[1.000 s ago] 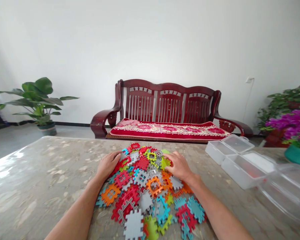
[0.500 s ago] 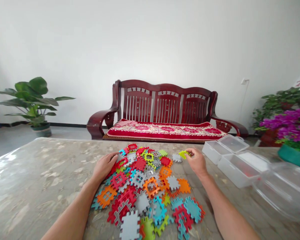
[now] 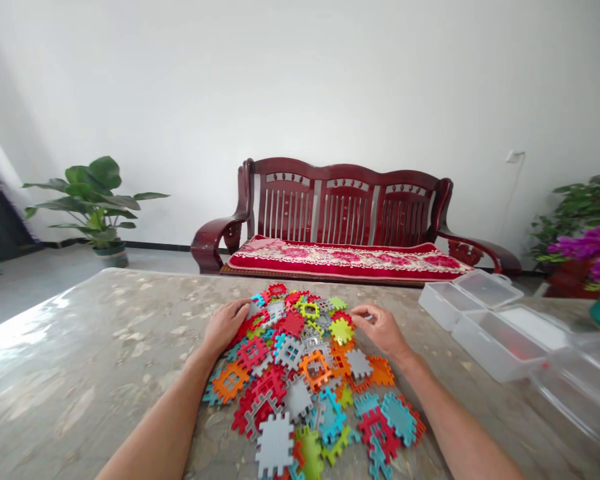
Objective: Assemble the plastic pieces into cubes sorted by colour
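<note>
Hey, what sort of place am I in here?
Probably a home's living room: a dark wooden bench with a red floral runner stands before a white wall, a leafy potted plant is off to the left, and colourful interlocking tiles lie heaped on the table.

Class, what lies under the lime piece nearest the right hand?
A red piece and an orange piece peek out from under the lime piece; anything it fully covers cannot be seen.

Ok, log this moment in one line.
interlocking tile pile: on table | left hand: at pile's left edge | right hand: by red interlocking tile, contact unclear | clear plastic boxes: right of pile
</note>
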A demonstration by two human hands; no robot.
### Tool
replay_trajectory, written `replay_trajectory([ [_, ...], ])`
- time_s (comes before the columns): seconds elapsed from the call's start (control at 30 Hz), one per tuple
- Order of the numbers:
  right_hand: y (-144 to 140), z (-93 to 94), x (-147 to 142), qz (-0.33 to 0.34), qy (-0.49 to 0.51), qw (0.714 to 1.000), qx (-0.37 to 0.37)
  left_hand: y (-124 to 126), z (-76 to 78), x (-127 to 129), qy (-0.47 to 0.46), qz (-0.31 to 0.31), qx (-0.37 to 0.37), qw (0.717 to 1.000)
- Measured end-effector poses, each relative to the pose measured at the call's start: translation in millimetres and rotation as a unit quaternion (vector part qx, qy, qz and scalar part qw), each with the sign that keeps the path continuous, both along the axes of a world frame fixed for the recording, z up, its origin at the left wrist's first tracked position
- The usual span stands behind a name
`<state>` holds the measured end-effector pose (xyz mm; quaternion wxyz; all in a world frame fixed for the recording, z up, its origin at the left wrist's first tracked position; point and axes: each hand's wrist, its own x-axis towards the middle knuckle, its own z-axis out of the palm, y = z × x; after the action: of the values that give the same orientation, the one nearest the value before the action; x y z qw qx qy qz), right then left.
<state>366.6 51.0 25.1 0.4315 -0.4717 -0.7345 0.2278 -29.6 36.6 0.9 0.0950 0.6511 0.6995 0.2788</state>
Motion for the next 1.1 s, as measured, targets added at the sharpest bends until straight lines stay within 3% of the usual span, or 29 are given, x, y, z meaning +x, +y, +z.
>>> replay_trajectory([
  [0.33,6,-16.4,33,-0.195,0.149,0.969,-0.01,-7,7.5,6,-0.066,0.003,0.002,0.998],
  [0.53,18,-36.3,50,-0.303,0.261,0.916,-0.033,-11,8.9,7,-0.095,-0.002,0.005,0.995],
  [0.77,19,-39.7,50,-0.281,0.323,0.902,-0.063,-18,6.7,6,-0.145,-0.007,0.018,0.989],
  [1.1,3,-24.6,47,-0.239,0.362,0.894,-0.112,-52,0.3,14,-0.166,-0.01,0.034,0.986],
])
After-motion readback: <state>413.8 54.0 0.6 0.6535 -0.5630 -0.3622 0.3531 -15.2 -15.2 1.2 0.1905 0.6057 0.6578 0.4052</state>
